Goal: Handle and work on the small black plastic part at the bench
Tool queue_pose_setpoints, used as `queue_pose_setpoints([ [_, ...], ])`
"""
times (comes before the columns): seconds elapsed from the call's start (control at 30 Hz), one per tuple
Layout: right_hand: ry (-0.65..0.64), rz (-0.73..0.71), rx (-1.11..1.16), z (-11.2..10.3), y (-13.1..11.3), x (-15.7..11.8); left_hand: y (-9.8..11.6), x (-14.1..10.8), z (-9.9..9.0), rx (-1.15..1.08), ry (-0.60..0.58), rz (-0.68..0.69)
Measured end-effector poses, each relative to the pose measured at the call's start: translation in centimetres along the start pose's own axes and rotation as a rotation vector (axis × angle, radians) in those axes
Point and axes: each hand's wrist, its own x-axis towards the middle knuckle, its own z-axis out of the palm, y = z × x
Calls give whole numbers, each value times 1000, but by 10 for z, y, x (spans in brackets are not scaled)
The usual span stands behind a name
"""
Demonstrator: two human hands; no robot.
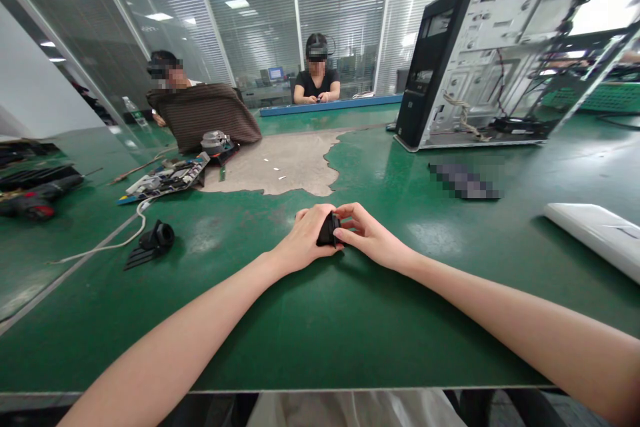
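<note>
Between my two hands is a small black plastic part [327, 229], held just above the green table [320, 333] near the middle of the view. My left hand [309, 232] wraps around its left side, with the thumb below and the fingers over the far side. The fingers and thumb of my right hand [369, 235] pinch its right edge. Much of the part is covered by my fingers, so its exact kind cannot be made out. To the left lies another black plastic piece [157, 237] with a round end and flat prongs, apart from my hands.
An open computer case [440, 73] stands at the back right. A white box-like device [595, 233] lies right. At left are a circuit board [167, 177], a white cable [135, 233] and a power drill [43, 197]. Two people sit across the table; a brown cloth [205, 113] stands before one.
</note>
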Motion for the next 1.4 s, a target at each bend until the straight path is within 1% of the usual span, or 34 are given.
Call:
queue_pose_setpoints([
  [0.17, -37, -7, -4, -2, 0, -1, 0, 0, -2, -2, -14, 3],
  [0.3, -54, -43, 49, -2, 1, -3, 1, 0, -2, -7, -19, -6],
  [0.37, -60, -38, 76, -2, 1, -3, 0, 0, -1, -5, -15, -4],
  [0.57, 12, -18, 51, 0, -3, 1, -1, 0, 0, 0, -3, 17],
  [0.67, 17, 18, 67, 0, -2, 3, -2, 0, 0, 4, -3, 14],
  [0.77, -19, 37, 73, -2, 0, 3, -2, 0, 0, 1, -8, 10],
  [0.9, -88, -34, 112, -4, 3, 0, -1, 0, -1, -4, -20, 5],
  [0.97, -104, -45, 131, -4, 3, -1, -1, 0, -1, -5, -20, 3],
  [1.23, -19, -3, 101, -1, -1, 1, 0, 0, -2, -5, -12, 11],
  [1.33, -17, 28, 97, -1, -1, 1, 0, 0, -2, -5, -18, 12],
  [1.4, -43, 35, 106, -2, -1, 1, -1, 0, -2, -6, -20, 9],
])
